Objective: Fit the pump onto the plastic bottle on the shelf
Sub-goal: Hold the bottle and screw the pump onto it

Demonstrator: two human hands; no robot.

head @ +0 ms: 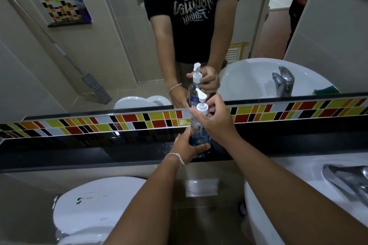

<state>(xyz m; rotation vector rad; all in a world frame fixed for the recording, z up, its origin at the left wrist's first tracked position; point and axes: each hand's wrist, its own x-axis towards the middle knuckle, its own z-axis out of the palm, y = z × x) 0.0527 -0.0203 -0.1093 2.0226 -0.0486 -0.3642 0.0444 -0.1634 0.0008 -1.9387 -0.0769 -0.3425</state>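
Head view: a clear plastic bottle (199, 135) stands upright on the glossy black shelf (99, 143) that runs below the mirror (89, 55), in front of a band of coloured mosaic tiles (139, 120). The left hand (189, 146) wraps the lower body of the bottle, its fingers (202, 147) curled round the front and pressed against the plastic, a white string bracelet (178, 158) at the wrist. The right hand (214, 119) is at the neck, its fingers (197, 114) pinching the white collar of the pump (202, 103), whose nozzle points up and to the left. The pump sits on top of the bottle and looks roughly in line with it; whether its thread has caught cannot be told from here. The mirror repeats the same hold from the far side. Below the shelf lie a white toilet (95, 209) on the left and a washbasin (298, 205) with a chrome tap (348, 177) on the right.

The step in hand appears to be seating and screwing down the pump collar. The next move probably calls for the left hand to hold the bottle firm against turning while the right hand twists the collar until snug, keeping the pump straight so that the thread does not cross.
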